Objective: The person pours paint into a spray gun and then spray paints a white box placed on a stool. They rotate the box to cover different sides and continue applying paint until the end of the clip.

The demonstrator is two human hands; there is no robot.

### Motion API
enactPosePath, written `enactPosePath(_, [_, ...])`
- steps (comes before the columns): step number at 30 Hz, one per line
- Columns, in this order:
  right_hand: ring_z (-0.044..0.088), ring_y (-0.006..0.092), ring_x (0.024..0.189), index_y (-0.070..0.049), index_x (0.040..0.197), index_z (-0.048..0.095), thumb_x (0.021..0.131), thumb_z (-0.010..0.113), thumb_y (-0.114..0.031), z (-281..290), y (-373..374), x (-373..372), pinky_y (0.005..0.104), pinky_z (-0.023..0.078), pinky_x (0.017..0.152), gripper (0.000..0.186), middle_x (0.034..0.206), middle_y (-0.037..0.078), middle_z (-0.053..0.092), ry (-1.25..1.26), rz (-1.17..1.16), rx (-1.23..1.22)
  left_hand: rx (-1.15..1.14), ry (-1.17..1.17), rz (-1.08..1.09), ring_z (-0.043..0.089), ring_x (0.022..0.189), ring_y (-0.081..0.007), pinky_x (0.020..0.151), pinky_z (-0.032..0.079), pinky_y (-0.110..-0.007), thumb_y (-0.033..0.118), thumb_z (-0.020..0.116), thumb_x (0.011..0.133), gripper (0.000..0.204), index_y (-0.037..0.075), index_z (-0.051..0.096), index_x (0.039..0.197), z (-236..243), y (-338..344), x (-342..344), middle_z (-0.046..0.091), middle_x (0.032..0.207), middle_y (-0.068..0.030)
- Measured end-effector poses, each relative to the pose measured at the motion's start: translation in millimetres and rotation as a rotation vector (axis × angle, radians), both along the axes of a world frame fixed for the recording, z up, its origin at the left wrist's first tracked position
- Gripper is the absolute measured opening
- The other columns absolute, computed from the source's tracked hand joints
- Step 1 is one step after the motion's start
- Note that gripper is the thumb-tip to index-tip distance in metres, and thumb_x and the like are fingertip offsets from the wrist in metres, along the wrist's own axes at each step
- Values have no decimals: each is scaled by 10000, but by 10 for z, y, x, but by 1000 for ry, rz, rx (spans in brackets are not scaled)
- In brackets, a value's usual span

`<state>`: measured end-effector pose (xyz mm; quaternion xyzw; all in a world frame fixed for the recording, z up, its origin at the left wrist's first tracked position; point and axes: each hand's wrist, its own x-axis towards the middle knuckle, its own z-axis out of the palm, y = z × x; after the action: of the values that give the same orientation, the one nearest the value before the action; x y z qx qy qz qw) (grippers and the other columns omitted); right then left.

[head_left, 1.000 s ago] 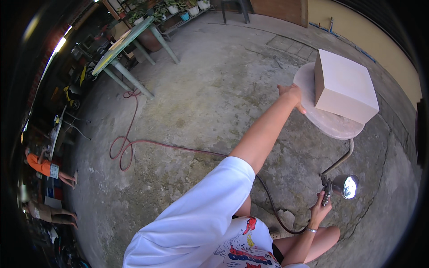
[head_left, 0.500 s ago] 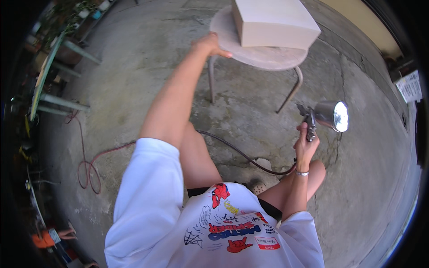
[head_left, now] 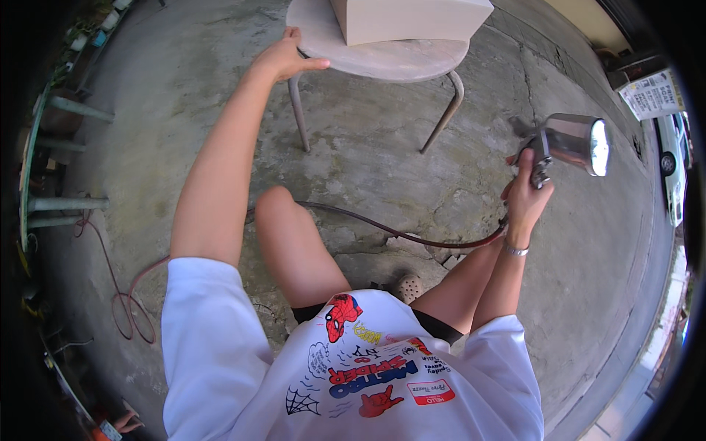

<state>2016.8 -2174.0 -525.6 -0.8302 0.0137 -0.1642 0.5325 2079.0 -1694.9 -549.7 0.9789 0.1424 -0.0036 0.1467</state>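
My left hand [head_left: 278, 60] grips the near left edge of a round-seated stool [head_left: 401, 65] with bent metal legs, its thumb stretched along the rim. A white box-shaped piece [head_left: 412, 22] rests on the seat, its far part cut off by the upper edge of the view. On the right, my right hand [head_left: 526, 195] is closed around the handle of a metal spray gun [head_left: 542, 158]. The gun's shiny metal cup [head_left: 577, 141] points to the right, away from the stool. A dark red hose [head_left: 412, 237] runs to the bottom of the handle.
The hose crosses the cracked concrete floor [head_left: 353, 173] behind my knee and loops [head_left: 132, 309] at the left. A green table-like frame [head_left: 70, 203] with legs stands at the far left, potted plants [head_left: 81, 37] beyond it. A printed sign [head_left: 651, 94] and a parked car [head_left: 671, 165] are at the right.
The stool and box sit farther left and higher in the view, my left hand still on the seat. My right hand has moved the spray gun up and to the right in the picture.
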Motion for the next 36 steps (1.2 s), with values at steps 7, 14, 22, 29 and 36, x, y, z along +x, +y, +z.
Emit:
enactPosePath(7, [533, 94, 397, 43, 892, 717, 1048, 620, -385, 350, -155, 641, 285, 367, 370, 465, 734, 77, 733, -182, -215, -35, -81, -144, 53, 406, 1481, -346, 1198, 393, -520, 798, 795, 629, 1319, 68, 308, 1612, -127, -59, -65, 242, 1698, -92])
enactPosePath(14, [540, 110, 387, 36, 868, 727, 1026, 652, -408, 217, -27, 818, 286, 378, 371, 476, 724, 80, 727, -189, -229, -87, -49, -504, 173, 553, 1347, -345, 1071, 483, -514, 704, 731, 811, 1041, 57, 409, 1561, -294, -507, -879, 499, 1507, -188])
enactPosePath(22, [582, 83, 515, -21, 864, 756, 996, 701, -412, -58, 822, 528, 267, 416, 474, 416, 628, 32, 672, -64, 30, -2, -645, -328, 510, 637, 729, -150, 683, 477, -340, 427, 697, 984, 430, 23, 765, 854, -671, -711, -1970, 679, 776, -61])
enactPosePath(29, [497, 66, 517, -3, 781, 709, 975, 743, -378, -123, 1519, 26, 273, 360, 476, 423, 557, -9, 569, -116, 339, 22, -636, -533, 486, 605, 745, -137, 725, 463, -314, 405, 683, 1000, 447, 6, 755, 813, -574, -822, -1939, 657, 762, -45])
enactPosePath(36, [489, 100, 503, 11, 868, 715, 952, 768, -353, -57, 1849, -286, 323, 378, 473, 377, 561, 29, 544, -45, 571, 184, -548, -508, 456, 640, 741, -166, 727, 475, -324, 347, 701, 983, 377, 5, 756, 833, -575, -820, -1877, 686, 761, -88])
